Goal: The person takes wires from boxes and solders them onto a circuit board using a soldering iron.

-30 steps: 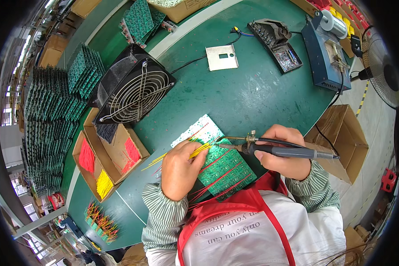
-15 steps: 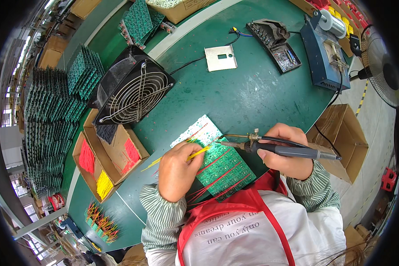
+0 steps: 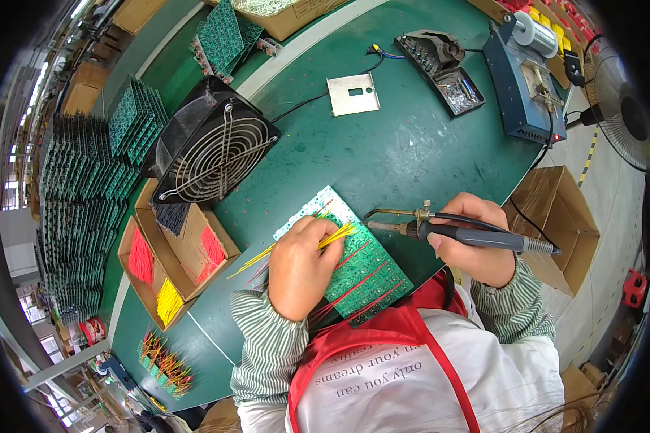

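A green circuit board panel [image 3: 365,263] lies on the table before me, crossed by rows of red wires [image 3: 361,286]. Over its left edge my left hand [image 3: 301,263] pinches a small bunch of yellow wires [image 3: 338,235], whose tips point right across the board and whose tails trail out left. My right hand [image 3: 477,242] is closed round the grey handle of a soldering iron [image 3: 477,237]. A thin brass-coloured feed tube runs along the iron, and its tip sits at the board's upper right edge, close to the yellow wire ends.
To the left, a cardboard box [image 3: 230,245] holds red, yellow and dark wires beside a black fan [image 3: 213,144]. Stacked circuit boards [image 3: 79,209] stand farther left. A wired board [image 3: 165,364] lies lower left. At the back right is a blue soldering station [image 3: 516,94]; an open carton [image 3: 556,224] stands right.
The soldering iron has drawn back a little to the right, off the board. My left hand has shifted slightly right and up with the yellow wires.
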`<state>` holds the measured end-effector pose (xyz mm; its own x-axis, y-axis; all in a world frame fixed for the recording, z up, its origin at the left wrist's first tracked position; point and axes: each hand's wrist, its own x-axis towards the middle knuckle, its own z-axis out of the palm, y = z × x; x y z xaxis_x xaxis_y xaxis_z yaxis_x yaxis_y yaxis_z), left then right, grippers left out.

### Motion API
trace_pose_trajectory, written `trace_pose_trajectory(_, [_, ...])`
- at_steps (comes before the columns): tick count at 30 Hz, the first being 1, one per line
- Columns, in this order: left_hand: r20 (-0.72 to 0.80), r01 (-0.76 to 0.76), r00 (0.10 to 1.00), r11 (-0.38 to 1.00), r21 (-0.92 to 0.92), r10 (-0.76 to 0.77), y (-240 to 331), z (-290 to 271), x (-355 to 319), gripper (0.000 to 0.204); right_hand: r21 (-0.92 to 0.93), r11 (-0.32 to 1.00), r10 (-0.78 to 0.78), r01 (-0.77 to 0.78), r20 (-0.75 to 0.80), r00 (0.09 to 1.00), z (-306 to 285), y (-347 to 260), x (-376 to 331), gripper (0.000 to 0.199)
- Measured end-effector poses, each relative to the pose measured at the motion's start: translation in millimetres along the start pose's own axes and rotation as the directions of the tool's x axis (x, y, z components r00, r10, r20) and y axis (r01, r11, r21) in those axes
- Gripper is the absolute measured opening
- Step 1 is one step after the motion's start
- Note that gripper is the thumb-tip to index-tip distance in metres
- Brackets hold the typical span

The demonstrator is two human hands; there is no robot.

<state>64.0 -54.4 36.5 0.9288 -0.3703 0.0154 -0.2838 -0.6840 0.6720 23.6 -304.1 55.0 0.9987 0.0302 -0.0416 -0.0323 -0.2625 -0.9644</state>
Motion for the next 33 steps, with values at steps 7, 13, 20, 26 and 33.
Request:
trace_pose_trajectory(7, [0.013, 0.03, 0.999, 0.999, -0.021, -0.029, -1.0, 7.5, 7.0, 0.014, 0.034, 0.999, 0.04, -0.039, -0.011, 0.999, 1.1, 3.7, 1.3, 0.019])
trace_pose_trajectory(13, [0.028, 0.036, 0.999, 0.998, -0.042, -0.034, -3.2, 7.3, 7.3, 0.014, 0.05, 0.996, 0.067, -0.067, 0.009, 0.998, 2.2, 5.0, 3.3, 0.019])
trace_pose_trajectory(20, [0.03, 0.035, 0.999, 0.998, -0.046, -0.034, -2.9, 2.8, 4.1, 0.013, -0.008, 1.0, 0.007, -0.007, -0.006, 1.0, -2.1, -0.4, -0.2, 0.019])
trace_pose_trajectory(26, [-0.325, 0.077, 0.941, 0.88, 0.469, 0.091, -10.4, -44.0, -27.4, 0.01, -0.037, 0.999, 0.008, -0.007, 0.009, 1.0, -5.8, -2.0, -7.8, 0.019])
trace_pose_trajectory(33, [-0.166, 0.022, 0.986, 0.98, 0.196, 0.011, 12.1, -28.4, -25.0, 0.016, 0.012, 1.0, 0.009, -0.009, -0.013, 1.0, 1.1, 0.7, -5.0, 0.019])
